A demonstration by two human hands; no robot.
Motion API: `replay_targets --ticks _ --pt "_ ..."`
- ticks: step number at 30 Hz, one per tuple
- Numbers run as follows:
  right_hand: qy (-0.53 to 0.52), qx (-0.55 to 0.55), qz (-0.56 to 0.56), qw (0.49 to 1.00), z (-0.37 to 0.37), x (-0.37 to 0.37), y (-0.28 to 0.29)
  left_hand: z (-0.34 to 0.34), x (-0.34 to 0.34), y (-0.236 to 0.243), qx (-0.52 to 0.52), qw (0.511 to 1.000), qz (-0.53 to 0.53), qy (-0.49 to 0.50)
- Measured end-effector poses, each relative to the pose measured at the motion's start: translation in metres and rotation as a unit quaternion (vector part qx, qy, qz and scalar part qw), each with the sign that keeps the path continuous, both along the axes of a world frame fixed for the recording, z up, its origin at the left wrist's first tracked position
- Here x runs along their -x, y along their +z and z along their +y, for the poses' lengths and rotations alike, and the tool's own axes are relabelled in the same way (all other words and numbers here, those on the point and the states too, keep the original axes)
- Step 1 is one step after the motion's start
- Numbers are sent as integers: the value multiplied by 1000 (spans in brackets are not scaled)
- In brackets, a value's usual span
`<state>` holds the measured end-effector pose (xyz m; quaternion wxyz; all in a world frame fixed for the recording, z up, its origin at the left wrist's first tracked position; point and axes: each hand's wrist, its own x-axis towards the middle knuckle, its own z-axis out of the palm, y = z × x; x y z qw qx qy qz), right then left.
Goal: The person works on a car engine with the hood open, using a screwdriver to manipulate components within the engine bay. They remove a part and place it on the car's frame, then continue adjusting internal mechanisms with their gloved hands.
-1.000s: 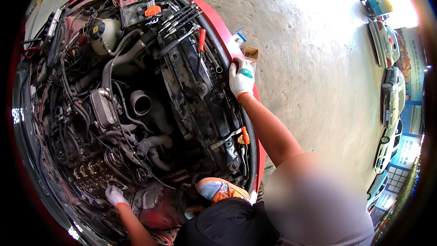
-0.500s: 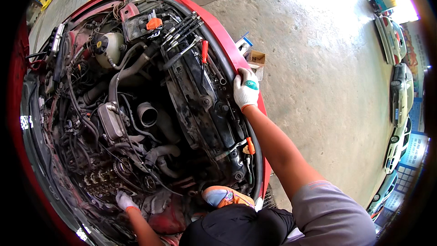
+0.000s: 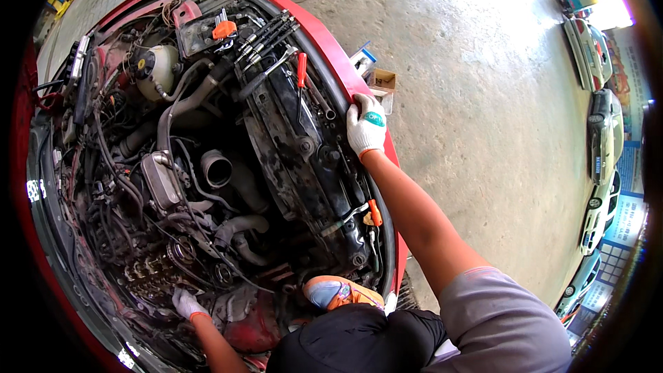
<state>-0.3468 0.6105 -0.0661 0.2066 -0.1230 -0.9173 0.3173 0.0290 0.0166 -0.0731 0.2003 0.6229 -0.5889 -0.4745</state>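
Oily brown-grey metal, ridged: exposed valve gear (image 3: 148,273), 8 o'clock on my feed, in the open engine bay (image 3: 273,238). Left hand (image 3: 186,302) at its 4 o'clock edge, white knit glove; fingertips hidden, so I cannot tell whether they grip or only touch. Right hand (image 3: 366,124) well apart, toward 2 o'clock, gloved alike, laid over the red painted front edge (image 3: 330,55); how firmly it grips I cannot tell from my remote seat.

Progress, my judgement: opening-up done, since the valve gear is uncovered and a round duct mouth (image 3: 215,171) gapes at 1 o'clock from it. Left: both stand open; I cannot judge how much work remains.

Outward: boxy silver metal housing (image 3: 160,179) at 12 o'clock, matte hoses (image 3: 164,128) about it; beyond, cloudy plastic reservoir (image 3: 160,77), rounded. At 1 o'clock, slim steel socket bars (image 3: 266,38), a ratchet-type tool (image 3: 257,86) and a red-handled screwdriver (image 3: 302,69) lie along the scuffed black front crossmember (image 3: 276,131); orange hex-key holder (image 3: 224,30) near them. Orange-and-blue shoe (image 3: 338,293) at 3 o'clock. Past the right hand, open cardboard box (image 3: 382,81) on smooth, worn concrete floor (image 3: 449,131).
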Motion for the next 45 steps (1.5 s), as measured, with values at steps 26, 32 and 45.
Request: replay_targets --ticks 26,32,45 --pt "66 39 -68 995 -47 30 44 -10 -4 4 4 1000 -17 -21" --pt "110 -53 -328 937 -80 74 45 8 11 21 -61 998 -3 -3" --pt "101 237 -203 945 4 40 136 -23 -34 36 -63 997 -41 12"
